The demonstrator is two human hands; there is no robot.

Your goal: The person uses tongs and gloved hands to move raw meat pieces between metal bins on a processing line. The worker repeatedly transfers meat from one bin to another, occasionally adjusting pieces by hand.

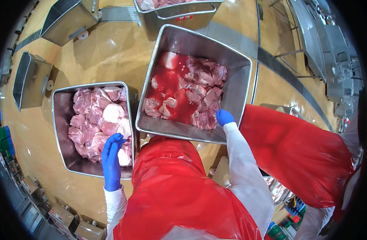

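Observation:
My left hand (112, 160), in a blue glove, is raised over the right side of a steel meat bin (59, 132) heaped with large pieces of raw meat (91, 111). Its fingers are loosely bent and hold nothing. In the larger steel bin (174, 127) ahead of me, my gloved right hand (224, 117) grips a thin metal hand tool (218, 105). The tool's tip meets a chunk of raw meat (212, 97), and its exact shape is too small to tell. Red liquid (171, 81) pools among the meat pieces there.
Another person in a red apron (291, 144) stands close on my right. A full steel bin (183, 21) is beyond mine. Two wheeled steel bins (33, 81) stand at the far left. A drain grate (291, 78) crosses the wet yellow floor (90, 63).

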